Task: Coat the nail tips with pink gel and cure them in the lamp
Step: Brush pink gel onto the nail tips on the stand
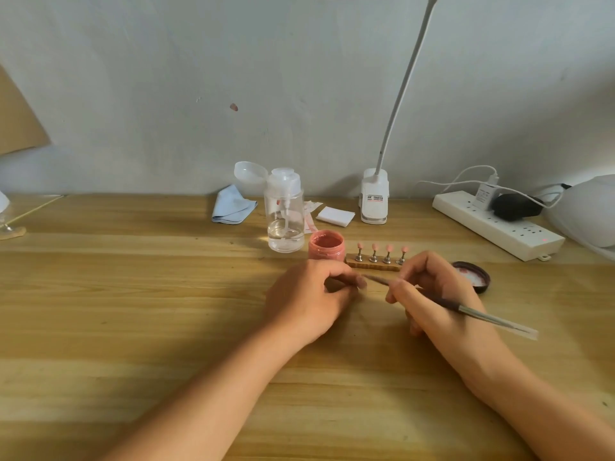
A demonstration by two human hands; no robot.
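While gripping a thin silver brush (492,319) in the right hand (432,294), near the wooden stand of pink nail tips (369,266), curls the left hand (306,297); hold unclear.

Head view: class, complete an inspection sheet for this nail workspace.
Surface: pale wooden table, partly shadowed.
Job's things: open pink gel jar; four pink nail tips on a wooden holder; dark round jar lid; white domed curing lamp, right edge.
Clutter: clear plastic pump bottle, blue cloth, white pads.
Hands: right hand grips thin brush; left hand fingers curled, contents unclear.
Cables: white cable at white power strip.
Surroundings: grey wall, white clip-on desk lamp.
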